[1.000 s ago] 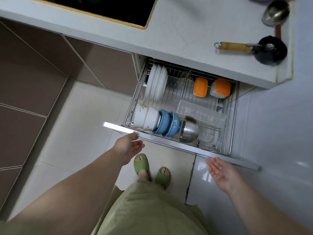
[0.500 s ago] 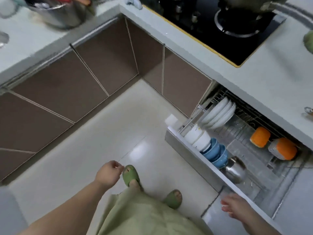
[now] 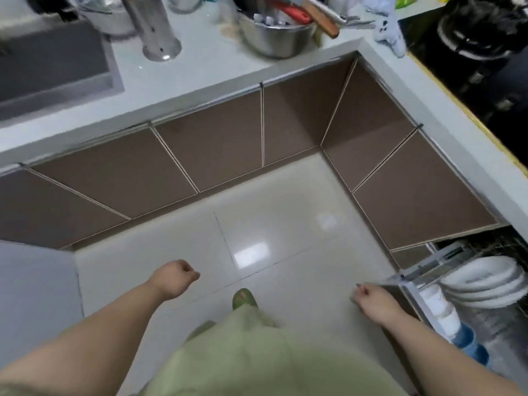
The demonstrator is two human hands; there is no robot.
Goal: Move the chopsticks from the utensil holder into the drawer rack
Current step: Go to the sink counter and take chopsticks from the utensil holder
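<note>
Head view: both hands empty; drawer rack (image 3: 468, 284) open at right.

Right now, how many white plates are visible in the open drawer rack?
3, standing on edge side by side at the rack's far end: far plate, middle plate, near plate. The frame edge crops the drawer rack, so more may be hidden.

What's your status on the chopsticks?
Left hand and right hand empty. Drawer rack open at right. Chopsticks not identifiable. Floor path clear.
</note>
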